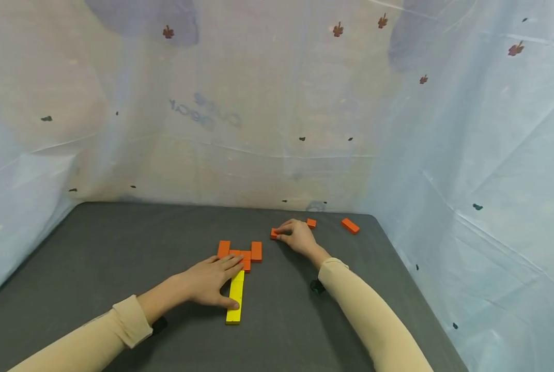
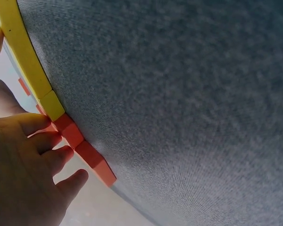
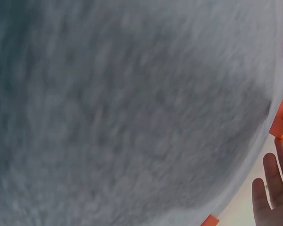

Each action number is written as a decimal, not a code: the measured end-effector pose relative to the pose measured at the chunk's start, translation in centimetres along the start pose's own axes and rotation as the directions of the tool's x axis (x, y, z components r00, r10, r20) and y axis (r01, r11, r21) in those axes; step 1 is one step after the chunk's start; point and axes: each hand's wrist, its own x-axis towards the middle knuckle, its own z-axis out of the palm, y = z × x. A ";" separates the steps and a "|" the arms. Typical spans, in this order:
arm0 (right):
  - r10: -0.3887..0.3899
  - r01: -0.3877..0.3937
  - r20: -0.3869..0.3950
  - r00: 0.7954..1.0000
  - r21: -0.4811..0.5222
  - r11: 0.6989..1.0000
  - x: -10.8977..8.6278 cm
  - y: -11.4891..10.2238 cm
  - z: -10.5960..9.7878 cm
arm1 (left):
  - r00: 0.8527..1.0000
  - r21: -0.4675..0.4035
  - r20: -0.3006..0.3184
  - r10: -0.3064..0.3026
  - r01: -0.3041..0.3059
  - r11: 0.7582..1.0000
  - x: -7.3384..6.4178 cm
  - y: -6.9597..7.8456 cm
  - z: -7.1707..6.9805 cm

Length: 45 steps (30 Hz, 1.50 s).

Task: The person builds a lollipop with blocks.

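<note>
On the dark table lies a row of yellow blocks [image 1: 236, 294], joined at its far end to a cluster of orange blocks [image 1: 245, 256]. My left hand [image 1: 209, 281] rests over this arrangement, fingers spread straight, fingertips on the orange pieces and thumb on the yellow strip. The left wrist view shows the yellow strip [image 2: 26, 52] and the orange blocks [image 2: 87, 150] along the fingertips. Farther right, my right hand [image 1: 299, 237] pinches a small orange block [image 1: 274, 234] between thumb and fingers. That block [image 3: 280, 117] also shows at the right wrist view's edge.
Just beyond the right hand lies a small orange block [image 1: 311, 223]. A longer orange block [image 1: 350, 226] sits near the table's far right corner. Pale plastic sheeting [image 1: 258, 103] hangs behind the grey table [image 1: 133, 237] and at its sides.
</note>
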 end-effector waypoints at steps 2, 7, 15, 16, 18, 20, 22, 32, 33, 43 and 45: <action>-0.021 0.021 -0.014 1.000 0.017 1.000 -0.1 -0.4 0.1 | 1.000 0.002 -0.011 -0.001 0.001 1.000 -0.1 0.0 0.0; -0.074 0.077 -0.038 0.997 0.096 0.992 -0.2 -1.4 0.3 | 0.999 0.029 -0.046 0.002 -0.001 1.000 -0.4 0.2 0.0; -0.152 0.153 -0.022 0.988 0.130 0.980 -0.2 -3.7 1.5 | 0.998 0.051 -0.058 -0.039 0.042 0.998 -0.8 0.1 0.0; -0.157 0.158 -0.017 0.987 0.133 0.978 -0.2 -4.1 1.7 | 0.997 0.049 -0.055 -0.046 0.049 0.998 -0.9 0.0 0.0; -0.169 0.169 -0.009 0.986 0.139 0.976 -0.1 -4.7 2.0 | 0.997 0.044 -0.055 -0.048 0.050 0.998 -1.0 -0.2 0.1; -0.179 0.177 0.000 0.984 0.139 0.974 -0.1 -5.4 2.4 | 0.997 0.039 -0.057 -0.043 0.045 0.998 -1.1 -0.2 0.1; -0.192 0.189 0.009 0.981 0.130 0.973 0.0 -5.9 2.7 | 0.997 0.039 -0.059 -0.040 0.043 0.998 -1.2 -0.3 0.2; -0.225 0.219 0.065 0.972 0.082 0.972 0.4 -7.7 4.3 | 0.998 0.019 -0.056 -0.025 0.026 0.999 -1.2 -0.4 0.3; -0.228 0.221 0.074 0.971 0.084 0.972 0.4 -7.8 4.4 | 0.998 0.020 -0.055 -0.025 0.026 0.999 -1.3 -0.3 0.2; -0.251 0.244 0.090 0.964 0.080 0.966 0.3 -8.0 4.9 | 0.998 0.028 -0.041 -0.045 0.046 0.999 -1.0 -0.1 0.1; -0.248 0.241 0.097 0.964 0.076 0.968 0.3 -8.0 4.9 | 0.998 0.030 -0.035 -0.050 0.051 0.998 -1.0 -0.1 0.0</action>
